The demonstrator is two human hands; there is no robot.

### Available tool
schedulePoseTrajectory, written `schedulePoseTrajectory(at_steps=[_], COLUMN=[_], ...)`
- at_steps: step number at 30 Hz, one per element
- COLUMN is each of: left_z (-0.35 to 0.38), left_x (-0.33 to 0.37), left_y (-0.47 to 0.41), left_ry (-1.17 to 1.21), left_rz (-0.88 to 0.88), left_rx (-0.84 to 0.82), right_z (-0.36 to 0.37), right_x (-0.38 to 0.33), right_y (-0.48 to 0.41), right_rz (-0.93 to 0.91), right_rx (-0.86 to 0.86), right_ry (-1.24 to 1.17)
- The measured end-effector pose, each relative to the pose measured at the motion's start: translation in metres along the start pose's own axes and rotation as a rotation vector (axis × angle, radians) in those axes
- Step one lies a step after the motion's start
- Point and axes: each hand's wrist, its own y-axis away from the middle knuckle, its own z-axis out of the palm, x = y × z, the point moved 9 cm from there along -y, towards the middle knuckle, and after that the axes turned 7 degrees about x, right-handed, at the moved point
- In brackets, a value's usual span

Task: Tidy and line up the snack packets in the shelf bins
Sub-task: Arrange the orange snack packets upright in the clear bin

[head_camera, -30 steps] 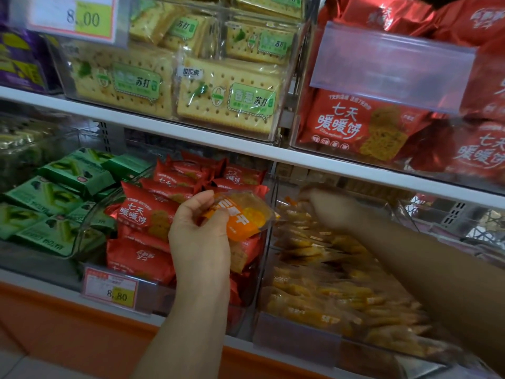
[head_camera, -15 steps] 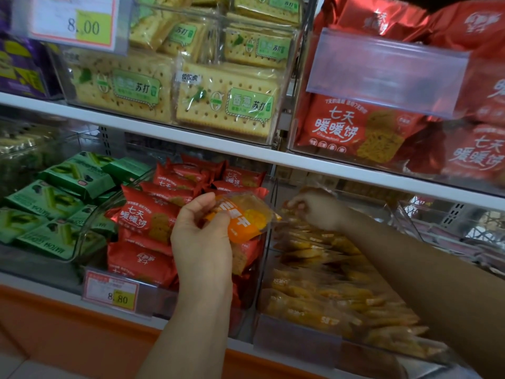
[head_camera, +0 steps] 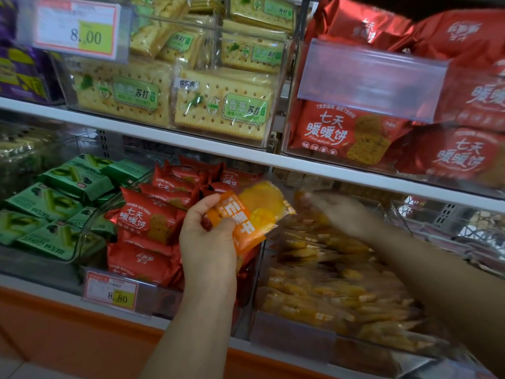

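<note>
My left hand (head_camera: 209, 239) grips an orange and yellow snack packet (head_camera: 251, 212) and holds it up in front of the bin of red packets (head_camera: 147, 217). To its right, a clear bin (head_camera: 289, 335) is filled with several similar yellow packets (head_camera: 328, 285). My right hand (head_camera: 336, 212) reaches into the back of that bin, over the pile. It is blurred, so whether its fingers hold a packet cannot be made out.
Green packets (head_camera: 52, 203) fill the bin on the left. On the shelf above stand bins of yellow soda crackers (head_camera: 218, 110) and large red packets (head_camera: 352, 132). Price tags (head_camera: 112, 294) hang on the bin fronts. A white shelf edge (head_camera: 300, 165) runs just above my hands.
My right hand has drawn back a little from the rear of the yellow packet bin toward the left. My left hand has kept the orange packet in nearly the same place.
</note>
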Motion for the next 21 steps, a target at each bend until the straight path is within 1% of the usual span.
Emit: schedulePoseTrajectory(at_steps=[1,2,3,4,5,7,9,10,11,12,13,14,15,17,18,19,21], left_z=[0.003,0.009,0.016,0.023,0.031,0.043,0.050,0.053,0.055,0.059,0.064,0.067,0.069,0.066,0.064,0.064,0.062], left_x=[0.000,-0.002,-0.004,-0.007,-0.009,-0.011,-0.005,0.002,0.008,0.012,0.011,0.005,-0.004,-0.029,-0.040,-0.046,-0.049], left_y=[0.001,0.002,0.005,0.009,0.013,0.020,0.024,0.026,0.030,0.035,0.042,0.049,0.056,0.064,0.066,0.069,0.072], left_ry=[-0.020,-0.028,-0.025,-0.022,-0.031,-0.137,-0.362,-0.494,-0.625,-0.746,-0.871,-1.009,-1.163,-1.468,-1.561,-1.604,-1.617], left_rz=[-0.002,-0.008,-0.020,-0.035,-0.044,0.007,0.192,0.323,0.458,0.583,0.672,0.717,0.738,0.710,0.686,0.671,0.645], left_rx=[-0.032,-0.076,-0.129,-0.188,-0.243,-0.336,-0.407,-0.429,-0.451,-0.492,-0.557,-0.635,-0.708,-0.821,-0.858,-0.879,-0.893], right_z=[-0.001,0.004,0.008,0.011,0.009,-0.007,-0.029,-0.044,-0.057,-0.066,-0.072,-0.076,-0.079,-0.081,-0.079,-0.077,-0.076], right_x=[-0.003,-0.009,-0.016,-0.024,-0.029,-0.027,-0.018,-0.014,-0.012,-0.012,-0.012,-0.014,-0.017,-0.024,-0.026,-0.029,-0.033], right_y=[0.013,0.028,0.040,0.050,0.057,0.062,0.066,0.071,0.077,0.083,0.091,0.098,0.104,0.113,0.116,0.117,0.118], right_rz=[0.118,0.197,0.207,0.148,0.081,0.003,-0.047,-0.110,-0.193,-0.262,-0.311,-0.353,-0.393,-0.448,-0.463,-0.468,-0.459], right_rx=[-0.029,-0.117,-0.205,-0.268,-0.274,-0.128,0.053,0.148,0.225,0.264,0.269,0.251,0.241,0.218,0.201,0.179,0.163], right_ry=[-0.353,-0.619,-0.751,-0.778,-0.759,-0.721,-0.657,-0.531,-0.337,-0.156,-0.028,0.036,0.084,0.150,0.158,0.144,0.101])
